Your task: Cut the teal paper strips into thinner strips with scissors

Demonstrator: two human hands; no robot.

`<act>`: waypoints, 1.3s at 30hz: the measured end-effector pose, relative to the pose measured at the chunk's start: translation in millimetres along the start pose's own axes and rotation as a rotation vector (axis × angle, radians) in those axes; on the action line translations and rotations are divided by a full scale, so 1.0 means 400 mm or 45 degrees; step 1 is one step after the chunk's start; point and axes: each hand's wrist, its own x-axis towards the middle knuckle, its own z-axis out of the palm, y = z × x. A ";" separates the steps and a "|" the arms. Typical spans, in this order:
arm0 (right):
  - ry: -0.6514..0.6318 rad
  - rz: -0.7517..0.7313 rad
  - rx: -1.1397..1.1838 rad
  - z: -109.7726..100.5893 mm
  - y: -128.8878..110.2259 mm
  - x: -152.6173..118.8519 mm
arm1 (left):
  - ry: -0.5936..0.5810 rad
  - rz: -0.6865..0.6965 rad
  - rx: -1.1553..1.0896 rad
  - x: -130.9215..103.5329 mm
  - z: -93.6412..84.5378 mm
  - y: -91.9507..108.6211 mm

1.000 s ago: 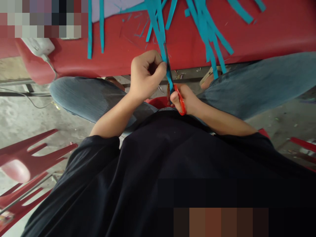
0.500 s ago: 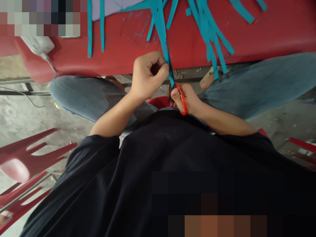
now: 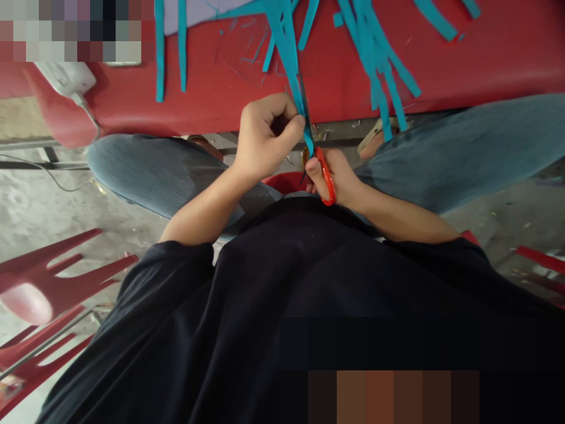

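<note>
My left hand (image 3: 272, 132) pinches a long teal strip (image 3: 288, 56) that hangs over the edge of the red table (image 3: 212, 109). Red-handled scissors (image 3: 327, 179) are in my right hand (image 3: 339, 176), close to my lap, with the thumb through one handle loop. Their dark blades (image 3: 304, 97) point away from me and lie along the strip, just right of my left fingertips. The strip's near end reaches down to the scissors' pivot. How far the blades are apart is hard to make out.
Several cut teal strips (image 3: 375, 76) lie across the table, some draping over its edge. At the far left of the table sits a white charger (image 3: 73, 76) with a cable. Red plastic chairs (image 3: 53, 265) stand on the floor at left. Both knees are under the table edge.
Both hands stay nearly in place. The scissor blades and the strip have shifted very slightly to the right, and the strip's near end sits a little differently at the pivot.
</note>
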 end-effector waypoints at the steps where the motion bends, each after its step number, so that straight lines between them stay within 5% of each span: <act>1: 0.000 0.003 -0.001 0.000 -0.001 0.000 | -0.004 -0.004 0.002 -0.001 -0.001 0.000; 16: 0.016 0.025 0.025 0.002 0.002 0.007 | -0.033 -0.139 0.118 0.005 -0.012 0.007; 23: -0.053 -0.194 -0.230 -0.002 -0.005 0.026 | 0.054 0.017 0.047 0.014 -0.009 -0.026; 39: -0.003 -0.035 -0.048 0.001 0.005 0.006 | -0.049 -0.156 0.008 0.008 -0.018 -0.002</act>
